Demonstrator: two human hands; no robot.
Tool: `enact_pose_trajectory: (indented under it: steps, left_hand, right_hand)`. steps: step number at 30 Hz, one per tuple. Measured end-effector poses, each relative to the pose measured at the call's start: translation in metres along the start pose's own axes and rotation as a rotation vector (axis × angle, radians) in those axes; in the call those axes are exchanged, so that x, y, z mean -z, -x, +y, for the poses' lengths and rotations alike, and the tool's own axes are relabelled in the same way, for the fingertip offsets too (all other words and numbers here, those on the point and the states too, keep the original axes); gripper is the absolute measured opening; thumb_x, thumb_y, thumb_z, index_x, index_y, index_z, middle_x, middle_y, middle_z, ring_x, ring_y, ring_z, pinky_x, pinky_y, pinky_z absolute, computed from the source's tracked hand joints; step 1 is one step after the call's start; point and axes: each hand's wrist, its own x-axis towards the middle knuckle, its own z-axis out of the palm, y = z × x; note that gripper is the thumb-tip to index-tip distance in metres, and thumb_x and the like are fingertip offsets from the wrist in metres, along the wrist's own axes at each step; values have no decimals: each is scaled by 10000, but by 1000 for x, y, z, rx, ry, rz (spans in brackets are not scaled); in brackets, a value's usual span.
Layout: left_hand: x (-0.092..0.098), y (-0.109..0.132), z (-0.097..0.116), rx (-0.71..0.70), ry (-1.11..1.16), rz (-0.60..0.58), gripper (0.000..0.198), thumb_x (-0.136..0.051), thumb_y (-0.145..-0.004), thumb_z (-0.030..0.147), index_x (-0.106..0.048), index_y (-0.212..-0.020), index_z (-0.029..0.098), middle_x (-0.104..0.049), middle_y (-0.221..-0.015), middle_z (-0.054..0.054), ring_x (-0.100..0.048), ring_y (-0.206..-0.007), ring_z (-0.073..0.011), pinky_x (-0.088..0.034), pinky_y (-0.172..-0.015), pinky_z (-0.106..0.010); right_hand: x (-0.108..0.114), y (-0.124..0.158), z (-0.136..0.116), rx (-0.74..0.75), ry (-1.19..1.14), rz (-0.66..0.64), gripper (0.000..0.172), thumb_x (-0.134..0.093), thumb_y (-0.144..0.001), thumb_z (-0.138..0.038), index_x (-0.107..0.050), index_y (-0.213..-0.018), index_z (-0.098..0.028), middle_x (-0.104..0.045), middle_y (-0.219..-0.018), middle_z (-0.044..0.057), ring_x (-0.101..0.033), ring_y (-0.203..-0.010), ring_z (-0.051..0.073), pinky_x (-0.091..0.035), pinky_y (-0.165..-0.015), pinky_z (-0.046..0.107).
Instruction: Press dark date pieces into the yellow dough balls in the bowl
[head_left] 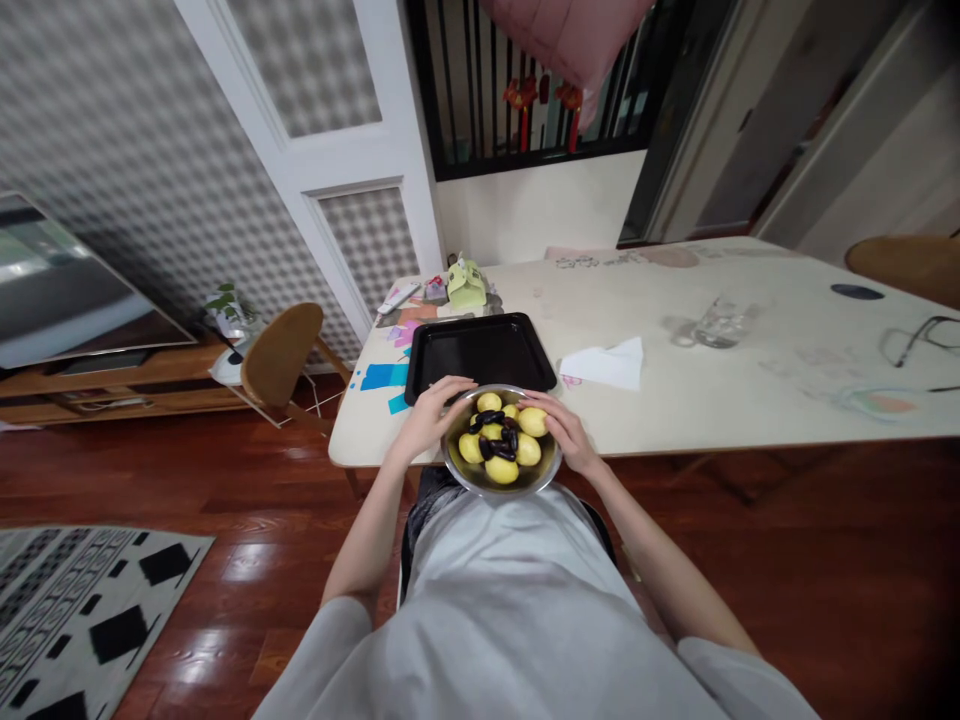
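A round metal bowl (459, 472) sits at the table's near edge, right in front of me. It holds several yellow lemon-like fruits (501, 469) and a few dark oblong pieces (496, 449). My left hand (433, 412) grips the bowl's left rim with curled fingers. My right hand (564, 428) clasps the right rim the same way. Just behind the bowl lies a black baking tray (480, 352) with nothing on it.
The pale table (750, 400) also carries a white napkin (606, 363), a clear glass (718, 324), spectacles (924, 338), a yellow-green box (466, 284) and coloured paper scraps (382, 378). A wooden chair (282, 352) stands to the left; a patterned rug (75, 610) lies on the wooden floor.
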Motion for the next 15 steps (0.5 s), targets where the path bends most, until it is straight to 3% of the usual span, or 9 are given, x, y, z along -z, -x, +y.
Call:
enact_pose_trajectory:
  steps: [4,9,12,15]
  left_hand:
    - [-8,2,30,-102,-42,-150,514,-659,-998,512,-604,-1452,276,-587,-1509,-133,-570,-1392,-304,-463,-1186,-484]
    - [-30,7,40,-131,-212,-267,837,-773,-860,635,-485,-1561,279,-516,-1580,-167,-480,-1476,-370,-408,-1206,-536]
    - [-42,9,41,-115,-288,-283,860,-780,-854,640,-469,-1557,255,-550,-1540,-178,-513,-1435,-378,-424,-1159,-543]
    - [-48,8,41,-107,-328,-273,745,-745,-886,640,-530,-1476,240,-618,-1433,-163,-558,-1360,-371,-440,-1109,-536]
  right_hand:
    - [0,0,-1,-6,1,-8,474,-446,-1072,-571,-744,-1289,-274,-712,-1389,106,-591,-1388,310,-455,-1195,532]
    - [-1,0,0,-13,-5,7,493,-458,-1056,-605,-749,-1281,-277,-697,-1412,111,-594,-1381,319,-444,-1201,548]
    - [-1,0,0,-17,-9,5,483,-460,-1058,-596,-752,-1281,-282,-704,-1400,111,-591,-1386,322,-433,-1208,556]
    - [-1,0,-1,-17,-9,0,487,-458,-1058,-597,-751,-1285,-280,-717,-1378,111,-587,-1390,324,-430,-1210,558]
